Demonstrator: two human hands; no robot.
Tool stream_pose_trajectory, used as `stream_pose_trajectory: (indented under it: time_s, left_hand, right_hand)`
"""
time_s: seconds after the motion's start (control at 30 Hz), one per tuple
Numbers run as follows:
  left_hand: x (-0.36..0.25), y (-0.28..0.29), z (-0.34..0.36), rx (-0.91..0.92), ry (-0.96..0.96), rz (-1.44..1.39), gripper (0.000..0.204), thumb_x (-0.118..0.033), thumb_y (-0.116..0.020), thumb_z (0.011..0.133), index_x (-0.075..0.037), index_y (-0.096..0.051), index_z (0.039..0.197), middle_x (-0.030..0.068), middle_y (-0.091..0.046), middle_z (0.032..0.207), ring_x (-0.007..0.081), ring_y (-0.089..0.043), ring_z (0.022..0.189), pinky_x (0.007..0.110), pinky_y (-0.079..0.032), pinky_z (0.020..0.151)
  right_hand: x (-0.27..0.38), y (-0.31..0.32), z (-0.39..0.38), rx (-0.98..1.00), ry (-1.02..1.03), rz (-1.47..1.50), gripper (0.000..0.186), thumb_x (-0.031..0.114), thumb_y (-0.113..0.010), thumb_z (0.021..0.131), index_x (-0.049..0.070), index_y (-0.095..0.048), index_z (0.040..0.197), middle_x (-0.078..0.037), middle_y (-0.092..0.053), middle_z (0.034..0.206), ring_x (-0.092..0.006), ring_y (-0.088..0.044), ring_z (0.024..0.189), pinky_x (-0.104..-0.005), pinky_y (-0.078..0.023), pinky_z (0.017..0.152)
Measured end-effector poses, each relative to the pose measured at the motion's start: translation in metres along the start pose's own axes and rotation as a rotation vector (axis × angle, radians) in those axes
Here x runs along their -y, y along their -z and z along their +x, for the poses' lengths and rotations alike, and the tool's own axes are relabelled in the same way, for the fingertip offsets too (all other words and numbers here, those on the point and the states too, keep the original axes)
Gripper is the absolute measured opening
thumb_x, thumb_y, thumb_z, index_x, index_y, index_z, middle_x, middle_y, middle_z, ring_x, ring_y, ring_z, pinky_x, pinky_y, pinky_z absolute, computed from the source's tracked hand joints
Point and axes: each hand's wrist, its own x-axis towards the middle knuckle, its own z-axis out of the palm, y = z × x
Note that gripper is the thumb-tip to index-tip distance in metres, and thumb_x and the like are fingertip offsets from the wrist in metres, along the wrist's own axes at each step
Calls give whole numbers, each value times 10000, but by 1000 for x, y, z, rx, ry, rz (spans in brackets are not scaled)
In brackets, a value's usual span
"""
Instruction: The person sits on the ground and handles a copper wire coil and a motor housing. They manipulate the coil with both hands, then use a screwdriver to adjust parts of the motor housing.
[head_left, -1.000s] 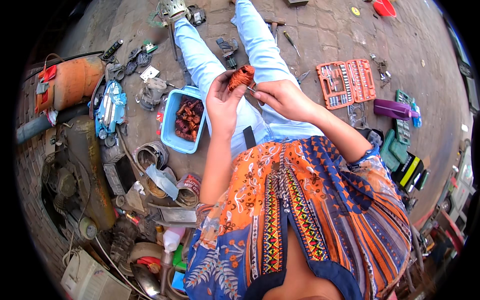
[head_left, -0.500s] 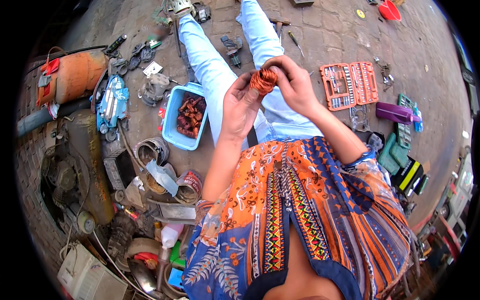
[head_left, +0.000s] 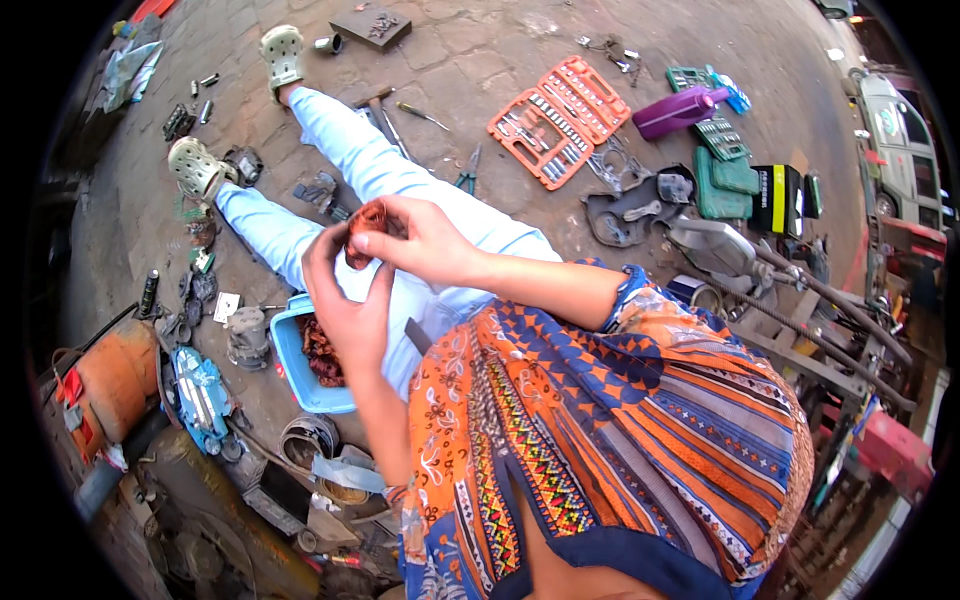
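At your far left, an orange tank (head_left: 115, 375) lies on its side, with a blue plastic bundle (head_left: 203, 398) near it on the paving. Above these, your legs stretch out in pale blue jeans (head_left: 262, 232), and a pale clog (head_left: 193, 170) covers your left foot; its mate (head_left: 283, 55) is farther up. A grey metal part (head_left: 247, 338) sits just left of a light blue tub (head_left: 322, 399), which holds a heap of dark, reddish copper coils (head_left: 320, 352).

Your left hand (head_left: 345, 310) comes up just right of the tub, curled about halfway, with its fingers along the left side of one copper coil (head_left: 364, 238) and its thumb set apart from them. That coil is between your two hands, above your lap. Your right hand (head_left: 430, 242) is closed on it, fingers bent over the top and thumb pressed on the front; you have hold of it with both hands.

Beyond the right hand, a screwdriver (head_left: 422, 116) and a pair of pliers (head_left: 468, 168) lie on the ground. Next comes an open orange socket case (head_left: 560, 120), then a purple bottle (head_left: 680, 113) on its side, green cases (head_left: 723, 185) below it, and a white vehicle (head_left: 895, 140) at the far right.
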Motion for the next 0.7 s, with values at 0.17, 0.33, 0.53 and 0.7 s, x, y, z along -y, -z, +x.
stream_pose_trajectory:
  time_s: [0.17, 0.33, 0.53, 0.7]
  left_hand:
    - [-59, 42, 47, 27, -316, -119, 637, -2, -747, 686, 30, -484, 1265, 170, -526, 1273, 309, -479, 1223, 387, -371, 1027]
    - [-123, 74, 86, 163, -889, -418, 616, -89, -723, 759, 63, -445, 1287, 209, -497, 1293, 336, -475, 1206, 418, -407, 988]
    - [-144, 65, 80, 444, -1003, -261, 591, -88, -734, 754, 42, -469, 1266, 178, -510, 1265, 301, -488, 1156, 393, -419, 958]
    - [-148, 62, 69, 513, -1007, -200, 570, -88, -742, 750, 25, -489, 1248, 152, -522, 1241, 272, -500, 1114, 373, -428, 934]
  right_hand:
    - [21, 19, -4, -109, -16, 27, 214, 177, -620, 903, -29, -603, 960, -73, -673, 864, -114, -632, 800, -271, -508, 746]
    - [22, 22, -17, -100, -66, -127, 265, 245, -624, 901, -14, -612, 952, -40, -651, 849, -72, -572, 782, -249, -468, 720]
    - [23, 26, -22, -124, -173, -39, 276, 227, -627, 901, -32, -593, 989, -57, -648, 884, -92, -592, 816, -253, -476, 760]
    - [22, 29, -22, -112, -186, -82, 278, 221, -625, 899, -36, -594, 1000, -57, -651, 887, -89, -594, 827, -247, -475, 767]
